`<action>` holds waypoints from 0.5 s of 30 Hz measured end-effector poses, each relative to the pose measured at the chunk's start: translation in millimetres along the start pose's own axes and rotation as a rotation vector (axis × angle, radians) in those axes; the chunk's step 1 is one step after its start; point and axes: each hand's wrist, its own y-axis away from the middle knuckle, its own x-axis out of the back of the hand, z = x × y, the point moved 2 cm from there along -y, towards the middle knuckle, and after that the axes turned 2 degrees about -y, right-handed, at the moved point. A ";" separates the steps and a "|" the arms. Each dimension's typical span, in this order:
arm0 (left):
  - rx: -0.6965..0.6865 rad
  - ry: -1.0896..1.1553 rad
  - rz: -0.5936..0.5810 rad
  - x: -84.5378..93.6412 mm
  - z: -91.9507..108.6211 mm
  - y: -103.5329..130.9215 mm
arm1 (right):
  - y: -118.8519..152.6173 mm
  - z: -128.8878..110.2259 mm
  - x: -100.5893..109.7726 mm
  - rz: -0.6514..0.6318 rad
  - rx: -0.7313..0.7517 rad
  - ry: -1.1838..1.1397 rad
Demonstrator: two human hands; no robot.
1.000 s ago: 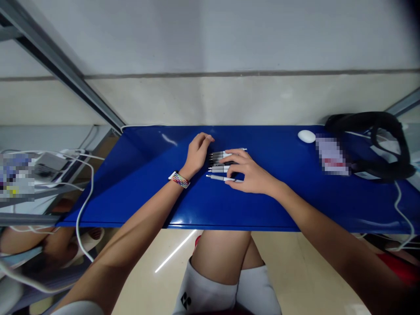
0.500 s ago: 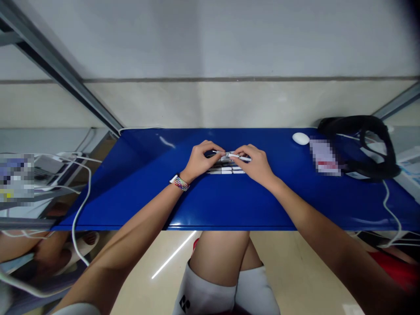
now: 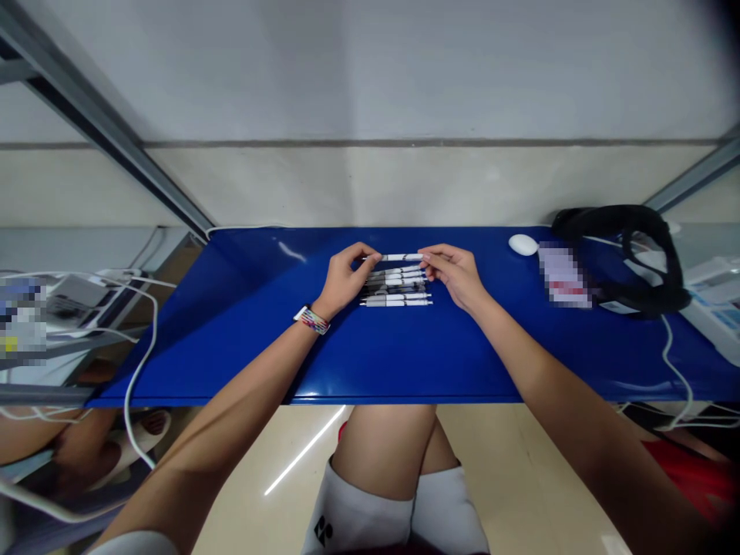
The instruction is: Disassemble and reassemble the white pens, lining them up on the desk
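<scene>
A white pen (image 3: 403, 257) lies level between my two hands, at the far side of a row of pens. My left hand (image 3: 345, 277) pinches its left end between thumb and fingers. At its right end, the fingertips of my right hand (image 3: 455, 271) are closed on it. Several more white and grey pens (image 3: 398, 297) lie side by side on the blue table (image 3: 370, 354), just nearer to me. The left ends of some pens are hidden behind my left hand.
To the right are a white rounded object (image 3: 523, 245), a blurred-out flat item (image 3: 563, 275) and a black headband-like strap (image 3: 674, 262). A white cable (image 3: 671, 358) runs over the table's right side. Another white cable (image 3: 151, 331) hangs at the left edge. Behind stands a wall (image 3: 324, 185).
My hands have drawn apart a little, and the pen between them has shifted away from me, showing along most of its length. More of the pen row is uncovered.
</scene>
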 end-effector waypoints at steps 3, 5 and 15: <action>0.022 0.017 0.003 0.8 -3.0 -0.6 | -0.5 1.8 -1.2 0.009 0.013 0.019; 0.037 0.029 0.008 2.0 -4.6 -1.2 | -0.6 2.9 -1.6 -0.001 0.040 0.055; 0.088 0.093 -0.002 1.1 -4.5 -2.0 | -2.1 5.1 0.2 0.017 0.096 0.087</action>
